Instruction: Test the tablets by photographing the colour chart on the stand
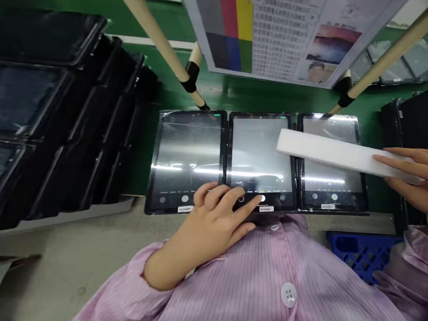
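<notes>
Three tablets lie side by side at the front edge of the green table: a left tablet (190,147), a middle tablet (261,151) and a right tablet (331,178). Each shows a camera screen with a round shutter button. My left hand (217,214) reaches over the middle tablet, its index fingertip on the shutter button and the other fingers curled, holding nothing. At the right, my right hand (408,171) grips the end of a long white foam block (327,149). The block slants over the right tablet and the right edge of the middle one.
Black tablets in stacks (90,111) fill the left side. A printed colour chart (287,35) stands behind on wooden poles (160,40). More dark devices (414,116) are at the right. A blue crate (361,254) sits below the table edge.
</notes>
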A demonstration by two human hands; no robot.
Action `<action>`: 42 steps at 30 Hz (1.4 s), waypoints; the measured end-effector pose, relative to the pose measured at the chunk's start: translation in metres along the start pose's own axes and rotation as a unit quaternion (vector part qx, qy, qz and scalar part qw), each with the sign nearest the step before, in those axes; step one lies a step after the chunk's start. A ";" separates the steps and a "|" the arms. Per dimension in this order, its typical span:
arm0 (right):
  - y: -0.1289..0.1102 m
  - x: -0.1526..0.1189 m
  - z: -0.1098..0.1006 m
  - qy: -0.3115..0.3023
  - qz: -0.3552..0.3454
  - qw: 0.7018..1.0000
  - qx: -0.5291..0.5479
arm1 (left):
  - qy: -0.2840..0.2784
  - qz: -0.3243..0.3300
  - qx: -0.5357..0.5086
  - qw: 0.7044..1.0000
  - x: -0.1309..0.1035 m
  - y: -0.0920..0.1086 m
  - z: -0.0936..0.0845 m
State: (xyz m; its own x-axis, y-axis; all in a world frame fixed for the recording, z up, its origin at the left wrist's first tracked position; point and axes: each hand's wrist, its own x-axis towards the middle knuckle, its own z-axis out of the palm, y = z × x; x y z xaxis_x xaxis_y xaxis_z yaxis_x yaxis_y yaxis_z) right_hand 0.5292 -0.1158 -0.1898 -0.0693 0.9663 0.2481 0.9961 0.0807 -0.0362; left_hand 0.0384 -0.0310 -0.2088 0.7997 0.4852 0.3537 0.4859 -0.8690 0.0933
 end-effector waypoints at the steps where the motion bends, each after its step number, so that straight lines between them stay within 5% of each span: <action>1: -0.001 0.000 0.001 0.012 -0.019 1.000 0.015 | 0.002 0.002 0.005 1.000 0.002 0.001 -0.001; 9: -0.023 -0.006 -0.001 0.032 -0.049 0.998 0.027 | 0.036 0.061 -0.030 0.997 0.045 0.029 0.005; 17: -0.030 -0.090 -0.006 0.096 0.164 0.981 -0.033 | -0.063 0.113 -0.046 0.991 0.102 0.068 0.030; 23: -0.025 -0.121 0.007 0.109 0.194 0.975 -0.025 | -0.082 0.125 -0.050 0.988 0.116 0.082 0.045; 28: -0.023 -0.121 0.009 0.117 0.157 0.980 -0.033 | -0.037 0.115 -0.033 0.992 0.106 0.069 0.030; 35: -0.023 -0.122 0.015 0.128 0.191 0.972 -0.043 | -0.021 0.058 -0.028 0.998 0.052 0.034 0.004; 40: -0.025 -0.099 0.063 0.237 0.258 0.934 -0.071 | -0.020 0.010 -0.023 0.999 0.030 0.038 0.012; 42: -0.030 -0.089 0.091 0.236 0.312 0.919 -0.048 | -0.003 -0.014 -0.016 1.000 0.025 0.041 0.017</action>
State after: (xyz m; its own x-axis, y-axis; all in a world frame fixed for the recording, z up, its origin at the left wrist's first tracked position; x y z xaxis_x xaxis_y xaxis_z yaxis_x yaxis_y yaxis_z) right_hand 0.5010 -0.1817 -0.2993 0.5263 0.6015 0.6010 0.8356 -0.4966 -0.2347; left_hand 0.0843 -0.0531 -0.2120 0.7877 0.5102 0.3453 0.4970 -0.8575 0.1331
